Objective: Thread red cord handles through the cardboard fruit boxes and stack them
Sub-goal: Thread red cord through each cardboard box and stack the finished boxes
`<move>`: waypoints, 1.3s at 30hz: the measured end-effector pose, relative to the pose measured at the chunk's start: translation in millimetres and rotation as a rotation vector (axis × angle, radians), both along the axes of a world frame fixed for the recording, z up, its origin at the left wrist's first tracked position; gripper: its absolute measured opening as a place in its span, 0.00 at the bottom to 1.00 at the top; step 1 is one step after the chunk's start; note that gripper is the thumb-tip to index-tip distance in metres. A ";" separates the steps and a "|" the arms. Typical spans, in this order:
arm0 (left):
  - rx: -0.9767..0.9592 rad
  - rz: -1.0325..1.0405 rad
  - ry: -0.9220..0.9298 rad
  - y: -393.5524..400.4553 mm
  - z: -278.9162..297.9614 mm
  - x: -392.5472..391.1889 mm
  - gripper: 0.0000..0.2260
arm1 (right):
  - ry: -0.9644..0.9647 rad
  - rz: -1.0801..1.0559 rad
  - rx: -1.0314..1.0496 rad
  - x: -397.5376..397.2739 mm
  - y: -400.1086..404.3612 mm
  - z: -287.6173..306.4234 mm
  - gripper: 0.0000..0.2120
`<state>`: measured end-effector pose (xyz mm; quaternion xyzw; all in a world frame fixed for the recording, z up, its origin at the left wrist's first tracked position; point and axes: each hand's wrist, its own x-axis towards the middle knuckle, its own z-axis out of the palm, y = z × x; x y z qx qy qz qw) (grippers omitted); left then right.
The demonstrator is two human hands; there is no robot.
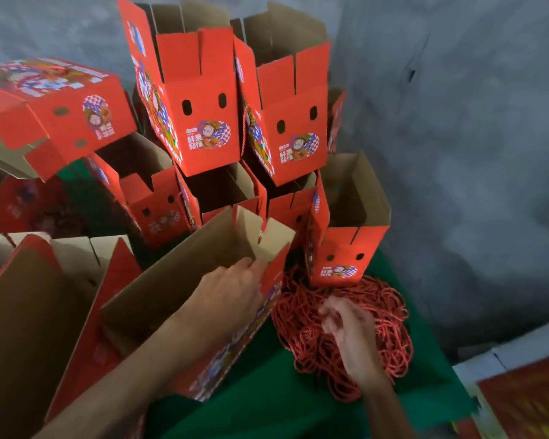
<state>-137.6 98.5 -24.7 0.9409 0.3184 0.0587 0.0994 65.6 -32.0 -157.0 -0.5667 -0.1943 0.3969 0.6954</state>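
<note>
Head view shows the left hand (232,294) resting on the upper edge of an open red printed cardboard fruit box (184,299), its fingers (251,264) hooked over the box's side wall near the raised brown flaps, gripping it. That box stands tilted on a green-covered tabletop (267,391), just left of a loose heap of red twisted cord handles (346,327). The right hand (349,331) reaches down into the heap, fingers (330,312) curled among the strands; whether they pinch a single cord I cannot tell, as the hand is blurred. Behind the heap stands a small open red box with two oval holes (346,248), touching its far edge. Further back, more red boxes of the same print are stacked in two tiers (244,128), flaps up, against a grey wall (457,122). One box lies tipped on its side at upper left (57,112). Flat cardboard pieces (29,327) lean at the left.
</note>
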 end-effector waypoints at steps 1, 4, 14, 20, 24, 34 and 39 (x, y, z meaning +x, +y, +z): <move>-0.061 0.009 -0.017 3.1 -1.0 3.3 0.12 | 0.001 0.023 -0.006 -1.1 -0.9 -1.3 0.22; -0.200 0.074 -0.021 13.0 -4.2 6.1 0.13 | -0.010 0.092 0.021 -6.2 -1.2 -4.1 0.29; -0.291 0.371 0.062 29.8 -3.4 -6.7 0.15 | -0.126 0.369 -0.231 -21.8 -4.2 -27.5 0.15; -0.518 0.468 -0.005 49.6 -15.8 -18.1 0.11 | -0.450 0.550 -0.433 -34.4 -2.1 -51.1 0.17; -0.954 0.536 -0.148 51.7 -22.0 -21.4 0.18 | -0.653 0.936 -0.603 -43.8 -2.5 -78.8 0.10; -1.108 0.680 -0.259 53.1 -44.5 -35.7 0.20 | -0.853 0.509 -0.844 -76.0 41.7 -105.5 0.19; -1.127 0.683 -0.270 63.0 -55.2 -55.4 0.26 | -0.879 0.596 -0.791 -81.2 61.0 -111.1 0.18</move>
